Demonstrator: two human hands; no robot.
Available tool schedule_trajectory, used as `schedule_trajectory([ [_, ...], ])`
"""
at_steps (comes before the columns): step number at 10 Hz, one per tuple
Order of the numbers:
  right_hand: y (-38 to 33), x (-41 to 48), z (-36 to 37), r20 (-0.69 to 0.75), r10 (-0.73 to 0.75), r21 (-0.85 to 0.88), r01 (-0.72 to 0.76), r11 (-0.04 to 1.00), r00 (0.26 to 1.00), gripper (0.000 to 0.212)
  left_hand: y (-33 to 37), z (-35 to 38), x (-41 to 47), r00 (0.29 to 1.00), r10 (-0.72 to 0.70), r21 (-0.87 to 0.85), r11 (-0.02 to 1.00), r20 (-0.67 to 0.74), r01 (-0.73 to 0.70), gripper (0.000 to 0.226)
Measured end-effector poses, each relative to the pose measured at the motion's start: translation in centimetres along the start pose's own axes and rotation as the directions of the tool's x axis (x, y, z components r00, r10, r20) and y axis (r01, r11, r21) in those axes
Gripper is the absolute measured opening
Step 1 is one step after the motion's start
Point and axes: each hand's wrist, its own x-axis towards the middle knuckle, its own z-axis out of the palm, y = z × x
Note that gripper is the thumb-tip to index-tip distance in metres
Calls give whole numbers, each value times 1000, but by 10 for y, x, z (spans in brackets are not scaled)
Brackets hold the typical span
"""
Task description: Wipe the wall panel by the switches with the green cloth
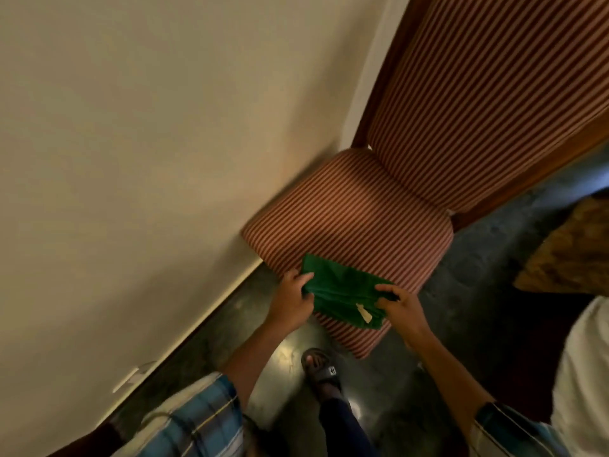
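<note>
The left hand [291, 300] pinches the left edge of the green cloth [342, 293], and the right hand [400, 306] pinches its right edge, so both hands are closed on the fabric. The cloth lies folded on the near corner of the striped chair seat [346, 212], with a small pale label [364, 313] on its near side. It looks soft, light and limp, so I judge it will sag if held by one edge; a grip on the folded bulk should serve better for wiping. The chair stands close against the cream wall [148, 143] on the left. The floor [286, 354] is dark and shiny. No switches are visible in this view.
</note>
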Motion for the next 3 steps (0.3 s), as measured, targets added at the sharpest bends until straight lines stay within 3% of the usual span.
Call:
schedule_trajectory([
  [1,14,18,-2,-25,32,-6,-32,999,999,44,9,18,34,994,73,196,977,81,-88,56],
  [2,23,40,7,-6,66,-150,-66,986,998,56,4,38,72,979,14,477,872,205,-112,64],
  [3,30,45,14,-51,136,-433,-144,890,989,69,-8,48,79,971,-89,597,800,222,-63,67],
])
